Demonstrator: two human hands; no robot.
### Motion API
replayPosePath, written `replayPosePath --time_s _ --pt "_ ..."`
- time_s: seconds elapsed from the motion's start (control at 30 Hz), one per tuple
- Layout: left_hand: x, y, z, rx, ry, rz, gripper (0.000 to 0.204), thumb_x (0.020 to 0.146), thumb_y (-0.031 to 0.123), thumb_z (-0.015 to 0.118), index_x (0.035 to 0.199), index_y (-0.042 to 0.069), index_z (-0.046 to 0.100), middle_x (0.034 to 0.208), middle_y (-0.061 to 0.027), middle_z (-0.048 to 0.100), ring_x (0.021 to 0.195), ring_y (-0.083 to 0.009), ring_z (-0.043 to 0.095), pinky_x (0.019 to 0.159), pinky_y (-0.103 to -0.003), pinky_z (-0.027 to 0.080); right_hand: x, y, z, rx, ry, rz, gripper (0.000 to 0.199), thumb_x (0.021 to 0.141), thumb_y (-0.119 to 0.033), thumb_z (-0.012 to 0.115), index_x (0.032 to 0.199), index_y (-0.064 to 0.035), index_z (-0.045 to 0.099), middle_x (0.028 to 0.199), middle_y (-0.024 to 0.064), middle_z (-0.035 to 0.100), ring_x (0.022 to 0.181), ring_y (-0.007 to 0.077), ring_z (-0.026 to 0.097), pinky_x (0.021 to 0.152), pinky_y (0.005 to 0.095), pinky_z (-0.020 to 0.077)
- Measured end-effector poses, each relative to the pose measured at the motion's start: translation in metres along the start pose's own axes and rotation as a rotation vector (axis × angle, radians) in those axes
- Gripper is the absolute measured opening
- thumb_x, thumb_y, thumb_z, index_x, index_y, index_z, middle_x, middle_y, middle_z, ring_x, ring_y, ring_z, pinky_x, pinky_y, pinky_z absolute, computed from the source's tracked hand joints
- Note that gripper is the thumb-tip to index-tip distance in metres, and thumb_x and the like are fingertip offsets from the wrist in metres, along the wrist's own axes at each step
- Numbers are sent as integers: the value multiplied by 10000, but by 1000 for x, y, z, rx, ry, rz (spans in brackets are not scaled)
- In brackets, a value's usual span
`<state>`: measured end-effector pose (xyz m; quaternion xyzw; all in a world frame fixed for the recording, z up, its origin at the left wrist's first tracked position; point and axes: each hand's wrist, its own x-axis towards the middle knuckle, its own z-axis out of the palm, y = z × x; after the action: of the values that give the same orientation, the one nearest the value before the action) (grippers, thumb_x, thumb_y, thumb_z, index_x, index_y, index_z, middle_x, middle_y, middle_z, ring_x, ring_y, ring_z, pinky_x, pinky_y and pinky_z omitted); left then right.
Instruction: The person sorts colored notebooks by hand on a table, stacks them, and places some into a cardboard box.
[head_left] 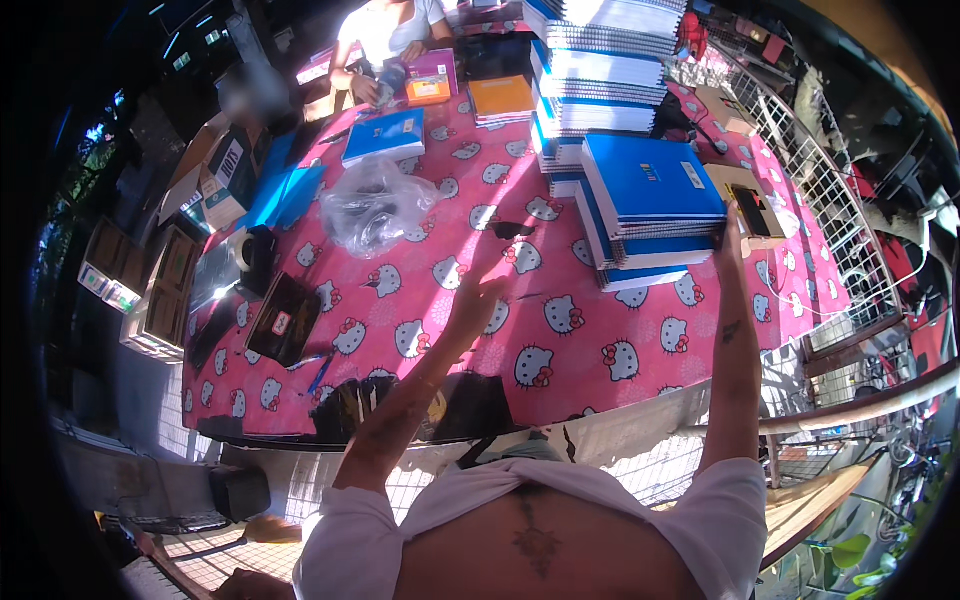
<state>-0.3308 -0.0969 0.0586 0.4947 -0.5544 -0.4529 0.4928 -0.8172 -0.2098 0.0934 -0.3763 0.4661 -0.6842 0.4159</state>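
My left hand (483, 292) is over the middle of the pink tablecloth, fingers stretched out and holding nothing. Just beyond its fingertips lies a small dark item (513, 230) that I cannot make out. At the right, my right hand (731, 232) grips the right edge of a short pile of blue-covered spiral notebooks (650, 180); some of its fingers are hidden. The notebooks in that pile lie slightly out of line. Right behind it rises a tall stack of spiral notebooks (605, 75), white page edges and wire bindings showing.
A crumpled clear plastic bag (375, 208) and a blue notebook (384, 135) lie left of centre. Orange notebooks (501, 98) sit farther back, near a person (392, 30) across the table. A tape roll (243, 250), dark pouch (285, 318) and cardboard boxes (165, 290) are leftward.
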Motion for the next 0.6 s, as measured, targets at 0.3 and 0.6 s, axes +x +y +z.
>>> replayPosePath --time_s 0.3,0.6 --pt "-296 -31 -313 -115 720 -319 405 931 346 638 1210 52 633 1076 -63 686 957 -164 665 819 -318 498 -227 122 185 -243 342 -348 273 985 -170 568 1173 27 564 1153 117 582 1058 188 549 930 346 447" --pt "-463 5 -434 -48 1140 -268 351 977 257 586 1227 12 610 1067 -89 668 943 -178 651 874 -329 509 -464 203 530 -483 -816 -568 228 877 -90 669 1099 -52 633 1188 162 585 1154 342 546 989 424 435"
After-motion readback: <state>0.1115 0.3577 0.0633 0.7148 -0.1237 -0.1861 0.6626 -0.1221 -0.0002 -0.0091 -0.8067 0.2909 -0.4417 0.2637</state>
